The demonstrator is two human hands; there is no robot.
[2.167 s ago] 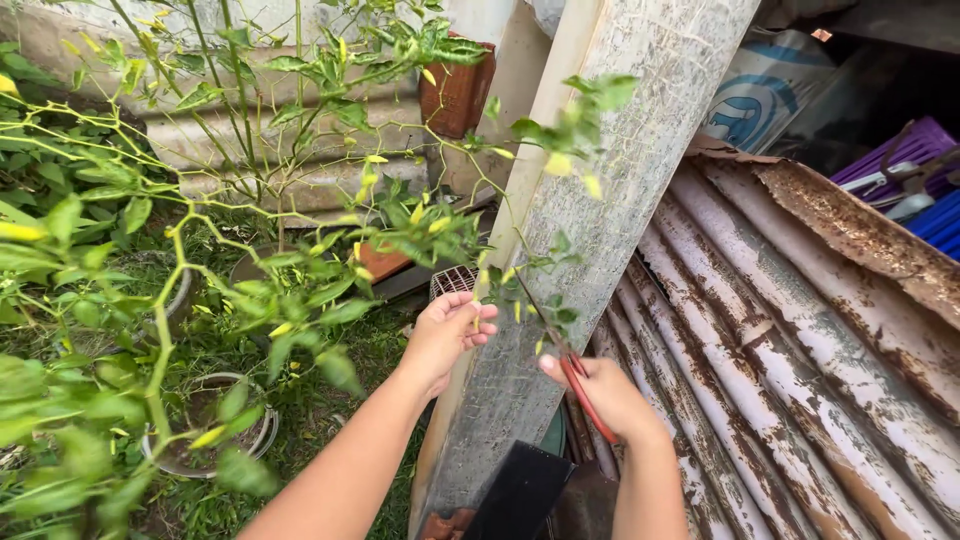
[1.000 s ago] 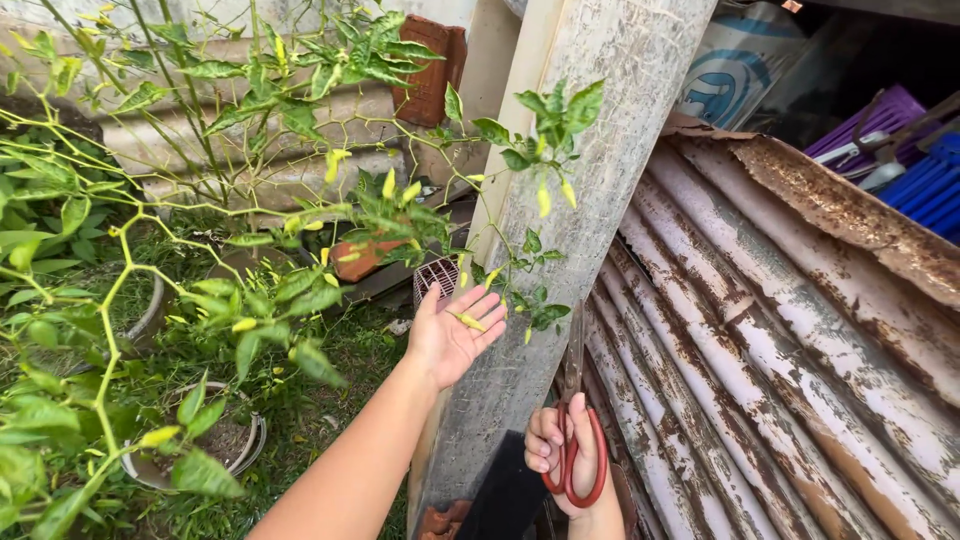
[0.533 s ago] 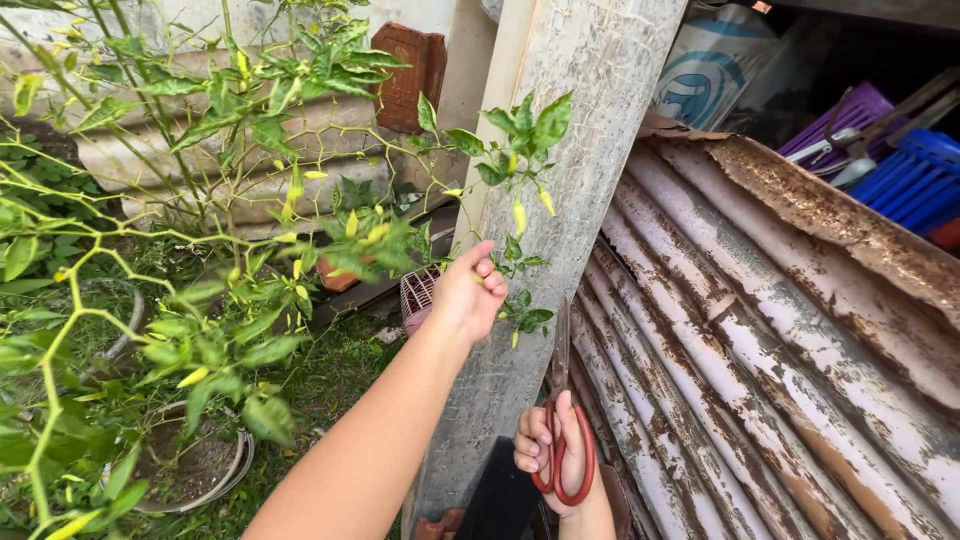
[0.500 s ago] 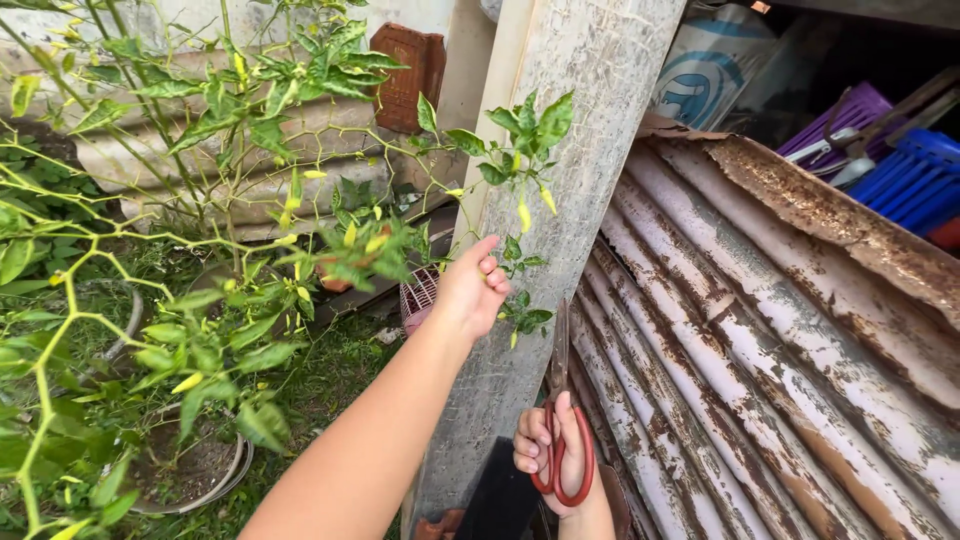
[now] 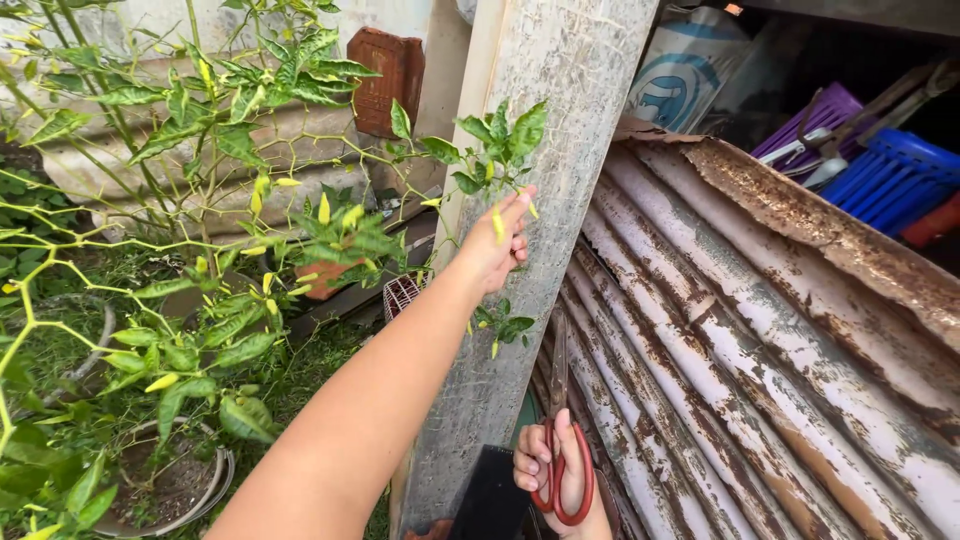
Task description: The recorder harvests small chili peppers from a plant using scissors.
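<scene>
1. Head view showed the left hand [image 5: 497,250] reaching up to the tip of a thin branch of the pepper plant [image 5: 250,200], its fingers curled loosely about a small pale yellow pepper [image 5: 498,224] that hung just under a cluster of leaves [image 5: 495,150], in front of the grey concrete post [image 5: 530,230].
2. Whether the fingers had actually pinched the pepper or only touched it could not be told; the palm faced away from the camera.
3. The right hand [image 5: 555,480] sat low at the frame's bottom edge, closed through the red handles of the scissors [image 5: 560,440], whose blades pointed upward and looked shut, well apart from the pepper.
4. The pepper looked very light, smooth and a little waxy, easily bruised if squeezed; its stalk looked thin and the twig whippy, so the whole tip would likely swing when pulled.
5. A sound hold would probably be gentle, at the pepper's body or near its stalk, leaving the stem free for the blades.
6. The stalk joint was hidden behind fingers and leaves.
7. The right wrist was cut off by the frame, and a dark object [image 5: 495,495] at the post's foot could not be made out.
8. Rusty corrugated sheets [image 5: 760,330] leaned to the right; blue and purple crates [image 5: 890,170] behind them were only partly in view.
</scene>
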